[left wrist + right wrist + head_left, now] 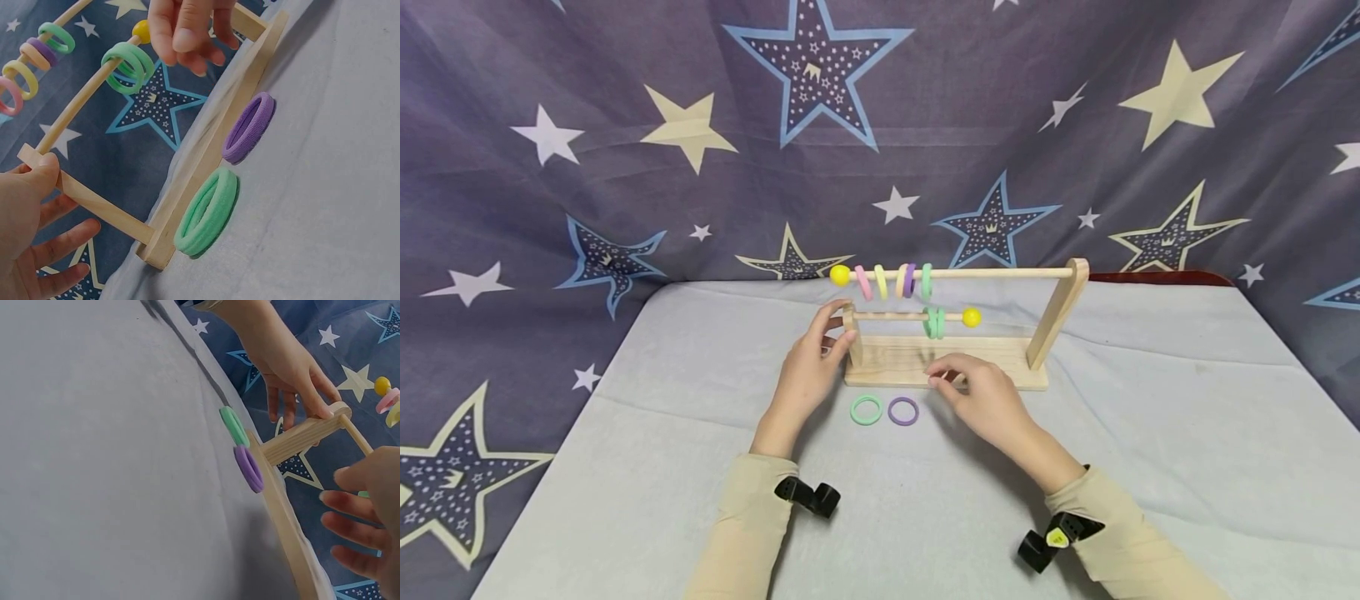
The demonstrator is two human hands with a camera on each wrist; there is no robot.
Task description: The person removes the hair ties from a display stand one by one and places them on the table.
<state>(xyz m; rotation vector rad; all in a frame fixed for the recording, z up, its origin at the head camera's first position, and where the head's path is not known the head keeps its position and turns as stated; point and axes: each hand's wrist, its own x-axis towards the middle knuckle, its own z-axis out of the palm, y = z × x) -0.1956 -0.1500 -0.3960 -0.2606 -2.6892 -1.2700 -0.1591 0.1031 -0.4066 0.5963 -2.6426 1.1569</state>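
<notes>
My left hand point(808, 371) grips the top of the short post point(103, 209) of a wooden rack, thumb on one side and fingers on the other. From this post runs the lower rod point(891, 317), tipped with a yellow ball point(972, 317), with two green hair ties point(128, 67) near that end. My right hand point(985, 396) hovers before the rack's base, fingers loosely bent and nothing held. On the cloth by the base's front edge lie a green hair tie point(867, 410) and a purple hair tie point(903, 411), side by side.
The upper rod point(1000, 273) carries pink, yellow, peach, purple and green hair ties, with a yellow ball point(840, 275) at its left end. A taller post point(1058, 312) holds its right end. Grey cloth covers the table point(1187, 433); a star-patterned curtain point(925, 100) hangs behind.
</notes>
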